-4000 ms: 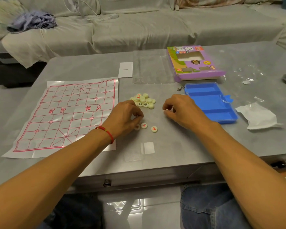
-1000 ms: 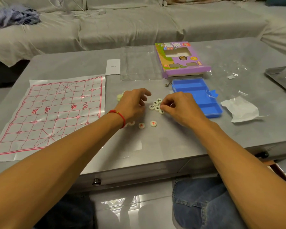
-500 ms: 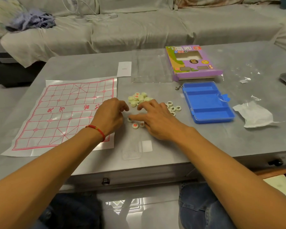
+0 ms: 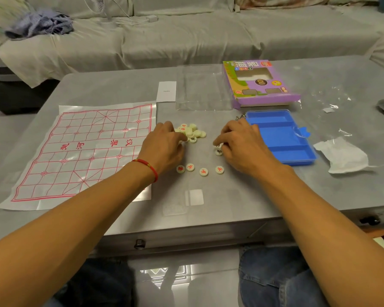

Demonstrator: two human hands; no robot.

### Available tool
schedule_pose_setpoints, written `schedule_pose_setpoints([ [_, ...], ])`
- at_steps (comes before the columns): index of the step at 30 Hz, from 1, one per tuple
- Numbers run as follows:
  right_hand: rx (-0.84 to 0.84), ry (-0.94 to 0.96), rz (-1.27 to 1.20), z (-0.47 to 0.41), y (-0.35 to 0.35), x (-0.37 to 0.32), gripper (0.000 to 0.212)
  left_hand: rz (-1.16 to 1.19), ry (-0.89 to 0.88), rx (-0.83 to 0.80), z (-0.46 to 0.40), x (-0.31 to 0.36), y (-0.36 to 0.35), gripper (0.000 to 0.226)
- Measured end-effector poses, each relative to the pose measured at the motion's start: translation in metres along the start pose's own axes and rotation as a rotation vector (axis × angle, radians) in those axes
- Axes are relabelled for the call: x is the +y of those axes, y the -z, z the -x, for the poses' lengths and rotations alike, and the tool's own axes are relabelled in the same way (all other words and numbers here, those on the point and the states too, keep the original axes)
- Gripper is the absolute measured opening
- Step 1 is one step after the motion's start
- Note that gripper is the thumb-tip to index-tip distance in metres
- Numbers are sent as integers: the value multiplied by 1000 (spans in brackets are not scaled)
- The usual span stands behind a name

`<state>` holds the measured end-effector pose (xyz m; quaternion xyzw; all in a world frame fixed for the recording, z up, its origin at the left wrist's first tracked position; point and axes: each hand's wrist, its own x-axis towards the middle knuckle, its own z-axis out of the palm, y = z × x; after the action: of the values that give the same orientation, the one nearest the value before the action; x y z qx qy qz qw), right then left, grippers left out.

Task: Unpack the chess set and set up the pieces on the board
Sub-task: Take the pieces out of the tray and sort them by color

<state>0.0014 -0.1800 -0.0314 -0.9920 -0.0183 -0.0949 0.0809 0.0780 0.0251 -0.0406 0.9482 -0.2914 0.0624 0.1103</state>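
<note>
The red-lined paper chess board (image 4: pixel 87 149) lies flat on the left of the grey table (image 4: pixel 208 202). A pile of cream round chess pieces (image 4: pixel 193 131) sits just right of it. My left hand (image 4: pixel 162 147) rests at the pile's near-left edge with its fingers curled down; its fingertips are hidden. My right hand (image 4: pixel 242 145) pinches a piece (image 4: pixel 218 146) from a small group beside the blue tray (image 4: pixel 279 134), and another piece (image 4: pixel 219 153) lies just below it. A row of red-marked pieces (image 4: pixel 200 169) lies in front of both hands.
A purple game box (image 4: pixel 259 83), a clear plastic lid (image 4: pixel 202 87) and a white card (image 4: pixel 166 91) lie behind the pieces. Crumpled wrapping (image 4: pixel 341 154) is to the right of the tray. A grey sofa (image 4: pixel 186 34) runs behind the table.
My right hand has gone from the row of red pieces back right to the small group by the tray. My left hand has moved up to the pile. The row has one more piece.
</note>
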Motion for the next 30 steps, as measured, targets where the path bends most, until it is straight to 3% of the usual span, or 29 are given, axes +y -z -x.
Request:
schedule_pose_setpoints([
  [5, -50, 67, 58, -13, -16, -21, 40, -102, 1, -33, 0, 0, -4, 39],
  [11, -92, 64, 107, -21, -21, -28, 35, -79, -7, -68, 5, -2, 0, 36],
  [30, -108, -74, -63, -1, 12, 13, 33, 29, -223, -149, -8, 38, -4, 42],
])
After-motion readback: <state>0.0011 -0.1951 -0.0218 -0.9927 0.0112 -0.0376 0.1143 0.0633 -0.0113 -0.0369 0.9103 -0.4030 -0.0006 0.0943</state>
